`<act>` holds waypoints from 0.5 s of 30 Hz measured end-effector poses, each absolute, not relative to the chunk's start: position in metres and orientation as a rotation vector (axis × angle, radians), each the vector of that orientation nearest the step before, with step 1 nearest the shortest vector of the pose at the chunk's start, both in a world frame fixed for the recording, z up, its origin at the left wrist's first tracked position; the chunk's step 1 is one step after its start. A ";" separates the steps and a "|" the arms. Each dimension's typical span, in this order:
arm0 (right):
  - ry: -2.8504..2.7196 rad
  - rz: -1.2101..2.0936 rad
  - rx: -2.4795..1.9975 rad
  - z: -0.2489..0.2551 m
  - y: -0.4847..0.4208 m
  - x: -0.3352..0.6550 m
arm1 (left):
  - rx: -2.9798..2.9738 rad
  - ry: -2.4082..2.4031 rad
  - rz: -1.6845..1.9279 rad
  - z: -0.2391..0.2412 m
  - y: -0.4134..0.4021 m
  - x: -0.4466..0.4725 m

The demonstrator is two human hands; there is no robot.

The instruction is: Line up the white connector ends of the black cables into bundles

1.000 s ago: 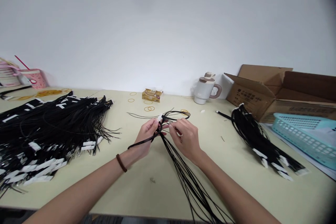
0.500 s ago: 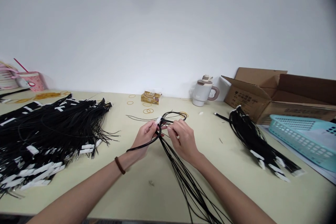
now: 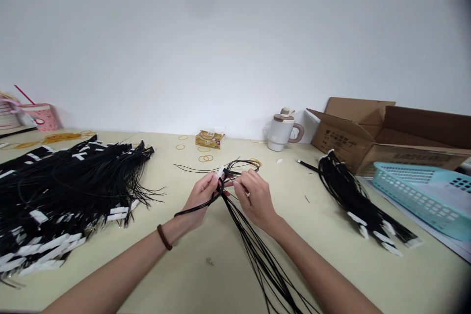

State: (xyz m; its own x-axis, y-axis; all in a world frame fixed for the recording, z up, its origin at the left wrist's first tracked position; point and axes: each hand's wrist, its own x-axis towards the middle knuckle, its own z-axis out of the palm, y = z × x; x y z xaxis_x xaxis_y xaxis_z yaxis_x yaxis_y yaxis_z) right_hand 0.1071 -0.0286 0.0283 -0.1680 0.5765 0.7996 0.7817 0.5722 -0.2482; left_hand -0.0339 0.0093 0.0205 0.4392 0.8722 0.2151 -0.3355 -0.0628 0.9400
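My left hand (image 3: 200,197) pinches one bundle (image 3: 246,232) by its neck, thumb against the one white tag (image 3: 221,172) showing there. My right fingers are bent close beside the neck; I can't tell what they pinch. The bundle's long axis slants from between my hands, its tail pointing back toward me and rightward, while a loop curls out ahead of my fingertips. Beyond them stand one small box (image 3: 209,140) and one mug (image 3: 279,133); right of my fingers are one carton (image 3: 338,146) and one basket (image 3: 408,203).
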 end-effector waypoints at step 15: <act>-1.726 -0.715 -0.970 0.028 -0.029 0.105 | 1.400 0.583 1.087 0.023 0.011 -0.037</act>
State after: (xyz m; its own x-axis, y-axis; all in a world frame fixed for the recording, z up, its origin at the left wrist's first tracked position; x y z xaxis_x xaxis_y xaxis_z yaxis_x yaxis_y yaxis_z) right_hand 0.1048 -0.0291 0.0278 -0.1884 0.2781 0.9419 0.8626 0.5054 0.0233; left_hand -0.0368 0.0108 0.0231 0.4359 0.8599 0.2655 -0.2550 -0.1649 0.9528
